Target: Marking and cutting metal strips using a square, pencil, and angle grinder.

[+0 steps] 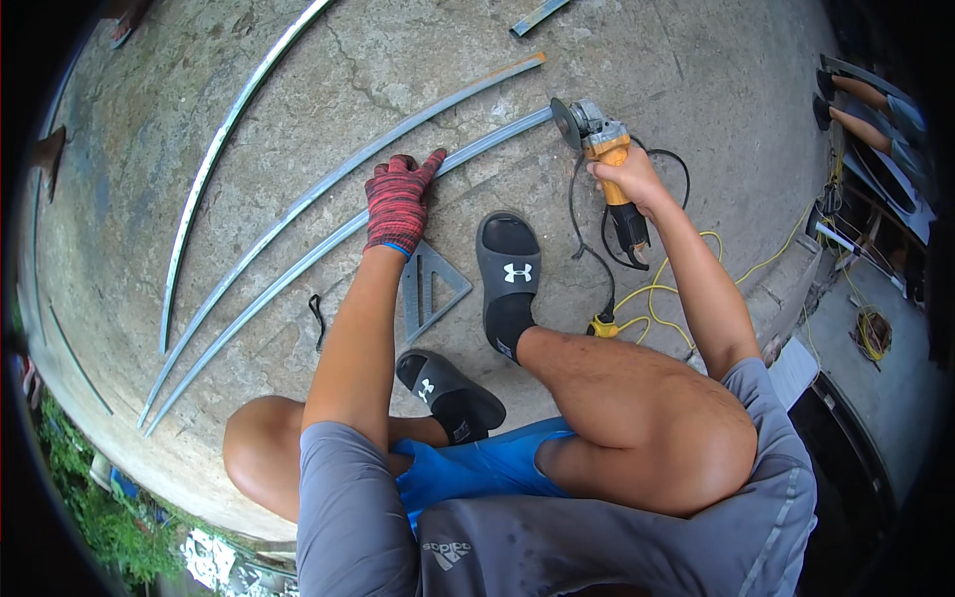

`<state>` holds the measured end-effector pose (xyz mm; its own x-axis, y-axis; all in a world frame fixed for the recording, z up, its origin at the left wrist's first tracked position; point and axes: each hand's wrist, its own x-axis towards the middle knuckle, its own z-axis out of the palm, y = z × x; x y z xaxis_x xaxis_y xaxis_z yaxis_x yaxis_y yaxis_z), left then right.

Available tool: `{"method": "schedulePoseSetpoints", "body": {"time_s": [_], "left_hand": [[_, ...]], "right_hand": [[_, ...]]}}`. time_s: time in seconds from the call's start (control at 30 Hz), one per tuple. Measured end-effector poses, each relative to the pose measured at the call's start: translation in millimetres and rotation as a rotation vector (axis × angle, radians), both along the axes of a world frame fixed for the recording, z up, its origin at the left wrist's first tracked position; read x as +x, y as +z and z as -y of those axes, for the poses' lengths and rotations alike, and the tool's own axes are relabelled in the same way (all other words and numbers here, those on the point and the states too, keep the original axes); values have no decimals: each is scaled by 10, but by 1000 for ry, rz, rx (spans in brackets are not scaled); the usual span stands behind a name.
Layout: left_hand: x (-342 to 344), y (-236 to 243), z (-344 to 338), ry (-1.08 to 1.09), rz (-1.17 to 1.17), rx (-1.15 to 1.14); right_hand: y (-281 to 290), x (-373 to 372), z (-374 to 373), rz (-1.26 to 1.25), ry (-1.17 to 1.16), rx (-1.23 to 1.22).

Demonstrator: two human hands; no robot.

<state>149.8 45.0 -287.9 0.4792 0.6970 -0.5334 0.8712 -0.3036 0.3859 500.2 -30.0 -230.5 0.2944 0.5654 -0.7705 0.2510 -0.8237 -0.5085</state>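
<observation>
My left hand (400, 202), in a red and black knit glove, is closed over a long grey metal bar (497, 136) lying on the concrete. The thumb side and forefinger stretch along it, while the palm hides a short stretch. My bare right hand (637, 181) grips an orange and black angle grinder (609, 147) by its body. Its dark disc (566, 123) is at the bar's far right end; I cannot tell whether they touch. A grey triangular square (430, 289) lies just below the gloved hand.
Two more long metal bars (328, 181) (221, 144) lie to the left, and a short metal piece (538, 17) at the top. A black cord runs from the grinder to a yellow connector (602, 327) and yellow cable (686, 289). My sandalled feet (509, 269) are close by. Another person's legs (858, 109) show at right.
</observation>
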Motion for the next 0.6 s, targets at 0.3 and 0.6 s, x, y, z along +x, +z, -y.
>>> {"method": "schedulePoseSetpoints", "body": {"time_s": [0.3, 0.6], "left_hand": [[-9, -17, 9, 0, -3, 10], [-20, -48, 5, -12, -5, 15]], "right_hand": [[-63, 18, 25, 21, -7, 5], [5, -10, -26, 4, -4, -9]]}}
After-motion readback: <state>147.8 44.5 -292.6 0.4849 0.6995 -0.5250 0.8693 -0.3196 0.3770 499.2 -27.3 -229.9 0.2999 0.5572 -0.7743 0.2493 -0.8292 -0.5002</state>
